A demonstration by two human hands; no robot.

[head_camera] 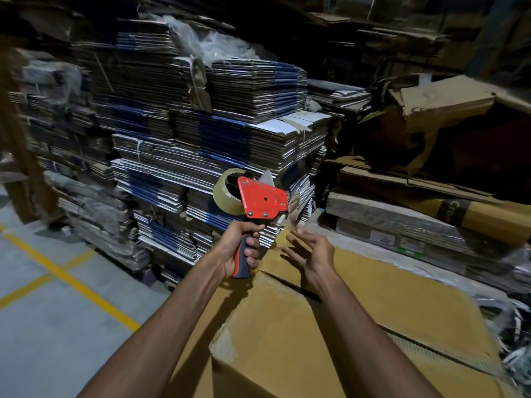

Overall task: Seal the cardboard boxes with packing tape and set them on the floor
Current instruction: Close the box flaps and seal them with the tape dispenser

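Tape gun: I see one red tape dispenser (263, 201) raised above the far end of the box, with one roll of clear packing tape (228, 191) on its spool.
Left hand: my left hand (240, 248) is wrapped round the dispenser's red and grey handle, a firm full grip.
Right hand: my right hand (311, 249) hangs just beside the dispenser's mouth, fingers spread and loose, holding nothing; it may be reaching for the tape end, though blur hides that.
Box: one large cardboard box (330, 326) sits right under both hands, its top flaps folded down with the centre seam showing.
Handling: I judge the board stiff but dentable and the box bulky; take it by the bottom edges at two opposite sides.
Background: many bundles of flattened cartons (201, 124) behind, too many to count.
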